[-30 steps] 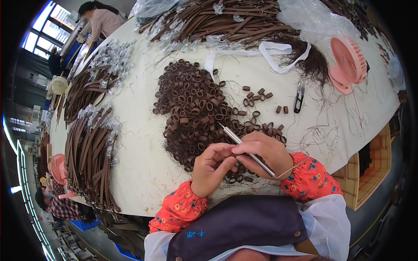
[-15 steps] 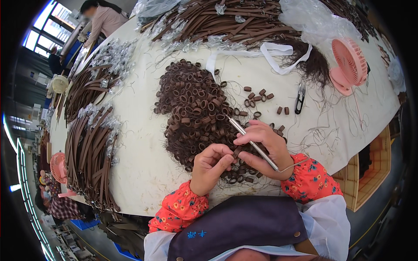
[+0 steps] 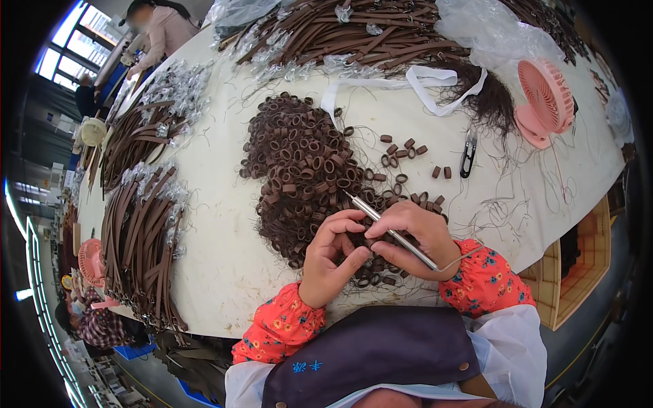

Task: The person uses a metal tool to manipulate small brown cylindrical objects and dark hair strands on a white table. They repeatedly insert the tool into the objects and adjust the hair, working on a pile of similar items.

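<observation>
Both hands low over the brown loop pile [image 3: 306, 170]. I see right hand [image 3: 411, 238] pinching a metal tool [image 3: 388, 231], long axis diagonal, tip up-left. Left hand [image 3: 330, 262] curled, fingertips closed on a loop.

Bare tabletop [image 3: 211, 224] left of the loop pile [image 3: 299, 170] — strap bundles [image 3: 139, 238] (leftward) beyond.

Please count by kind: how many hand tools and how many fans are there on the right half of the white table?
Thin metal tool, held in the right hand: 1
Black snips: 1
Pink fan: 1
Total: 3
</observation>
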Tool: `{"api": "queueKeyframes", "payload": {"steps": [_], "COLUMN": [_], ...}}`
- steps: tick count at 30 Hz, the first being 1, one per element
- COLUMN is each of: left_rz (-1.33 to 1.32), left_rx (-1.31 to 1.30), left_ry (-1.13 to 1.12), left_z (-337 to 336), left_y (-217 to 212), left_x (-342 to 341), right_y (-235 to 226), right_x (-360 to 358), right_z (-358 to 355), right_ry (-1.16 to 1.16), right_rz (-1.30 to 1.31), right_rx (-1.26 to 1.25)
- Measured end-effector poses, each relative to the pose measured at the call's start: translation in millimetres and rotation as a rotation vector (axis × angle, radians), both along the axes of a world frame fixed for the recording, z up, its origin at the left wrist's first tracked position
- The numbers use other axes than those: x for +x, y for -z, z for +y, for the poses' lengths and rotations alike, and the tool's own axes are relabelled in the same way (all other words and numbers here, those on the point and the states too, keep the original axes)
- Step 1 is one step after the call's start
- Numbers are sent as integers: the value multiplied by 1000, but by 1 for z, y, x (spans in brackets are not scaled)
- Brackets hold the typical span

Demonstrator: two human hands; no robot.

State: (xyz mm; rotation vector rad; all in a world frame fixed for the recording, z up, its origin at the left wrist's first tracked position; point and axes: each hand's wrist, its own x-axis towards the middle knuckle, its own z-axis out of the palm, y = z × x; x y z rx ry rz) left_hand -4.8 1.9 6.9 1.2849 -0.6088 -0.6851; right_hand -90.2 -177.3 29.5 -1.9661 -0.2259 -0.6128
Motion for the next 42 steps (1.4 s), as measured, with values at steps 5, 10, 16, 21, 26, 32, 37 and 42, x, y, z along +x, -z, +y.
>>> {"api": "queueKeyframes", "payload": {"steps": [5, 10, 16, 21, 26, 32, 37, 42], "left_rz": [50, -129, -371, -181, 167, 24, -70, -103], "left_rx": [-8, 98, 138, -2, -107, -59, -24, 11], "left_ry": [9, -56, -138, -42, 75, -2, -53, -62], "left_z": [0, 5, 4, 0, 2, 2, 1, 1], "left_y": [-3, -3, -4, -3, 1, 3, 3, 2], "left_x": [-8, -7, -6, -5, -5, -5, -6, -7], "right_y": [3, 5, 4, 2, 6, 0, -3, -3], "right_x": [3, 4, 4, 3, 2, -2, -8, -6], "right_z": [-3, -2, -1, 0, -1, 2, -7, -11], "right_ry": [-14, -5, 11, 34, 14, -34, -207, -214], "right_rz": [-95, -142, -140, -130, -128, 88, 242, 259], "right_rx": [-96, -112, -119, -126, -199, 129, 673, 631]}}
